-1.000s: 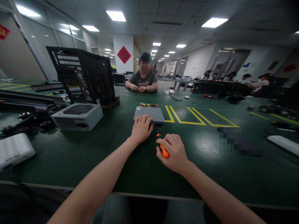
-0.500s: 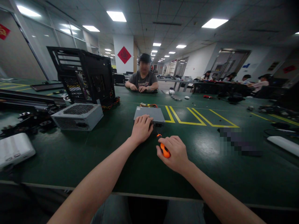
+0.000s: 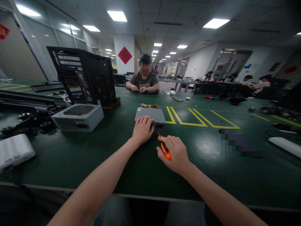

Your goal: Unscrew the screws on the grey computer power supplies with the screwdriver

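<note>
A flat grey metal box [image 3: 154, 115] lies on the green table [image 3: 98, 157] in front of me, with coloured wires at its far edge. My left hand [image 3: 142, 129] rests on its near left corner, palm down. Just right of it, my right hand [image 3: 175, 153] grips an orange-handled screwdriver [image 3: 165, 151], whose thin shaft points up towards the box's near face and ends a little short of it.
A grey power supply [image 3: 78, 117] and an open black computer case [image 3: 83, 75] stand at the left, with a white device [image 3: 14, 152] nearer me. Yellow lines [image 3: 188, 117] mark the table. A person sits across [image 3: 144, 79]; others sit far right.
My right hand has drawn the screwdriver slightly back from the box and turned it in its grip. My left hand has stayed on the box.
</note>
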Demonstrator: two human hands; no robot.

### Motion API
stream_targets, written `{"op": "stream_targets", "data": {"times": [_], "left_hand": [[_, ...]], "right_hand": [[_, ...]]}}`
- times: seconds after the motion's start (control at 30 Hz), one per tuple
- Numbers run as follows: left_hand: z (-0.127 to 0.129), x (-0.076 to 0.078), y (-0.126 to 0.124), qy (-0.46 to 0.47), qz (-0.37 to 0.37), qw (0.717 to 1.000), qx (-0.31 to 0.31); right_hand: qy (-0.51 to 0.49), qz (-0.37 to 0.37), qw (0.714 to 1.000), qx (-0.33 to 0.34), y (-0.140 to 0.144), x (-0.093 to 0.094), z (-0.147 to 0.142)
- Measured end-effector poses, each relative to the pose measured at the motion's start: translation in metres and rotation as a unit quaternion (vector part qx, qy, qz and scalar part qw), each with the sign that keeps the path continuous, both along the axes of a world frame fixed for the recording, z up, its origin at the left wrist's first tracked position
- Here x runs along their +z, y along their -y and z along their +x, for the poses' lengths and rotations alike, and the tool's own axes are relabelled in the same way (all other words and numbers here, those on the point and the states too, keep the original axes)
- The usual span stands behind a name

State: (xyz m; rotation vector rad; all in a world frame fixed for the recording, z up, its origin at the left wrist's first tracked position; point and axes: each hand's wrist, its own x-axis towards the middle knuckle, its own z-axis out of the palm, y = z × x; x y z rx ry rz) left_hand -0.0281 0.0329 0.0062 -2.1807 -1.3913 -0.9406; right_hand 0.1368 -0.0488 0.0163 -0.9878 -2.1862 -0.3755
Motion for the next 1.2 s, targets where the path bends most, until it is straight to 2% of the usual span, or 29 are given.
{"op": "stream_targets", "data": {"times": [0.1,0.23,0.5,1.0,1.2], "left_hand": [[0.000,0.000,0.000,-0.004,-0.002,1.000,0.000],[0.000,0.001,0.001,-0.002,-0.002,1.000,0.000],[0.001,0.001,0.001,-0.002,-0.002,1.000,0.000],[0.002,-0.002,-0.002,-0.007,0.003,1.000,-0.008],[0.001,-0.001,-0.004,-0.016,-0.006,1.000,-0.012]], "right_hand": [[-0.016,-0.008,1.000,0.003,0.000,-0.002,0.000],[0.012,-0.014,1.000,0.019,0.001,-0.001,0.000],[0.037,-0.037,0.999,0.008,0.002,0.003,0.000],[0.038,-0.021,0.999,0.005,0.000,-0.004,-0.001],[0.119,0.007,0.992,0.040,-0.008,-0.003,0.009]]}}
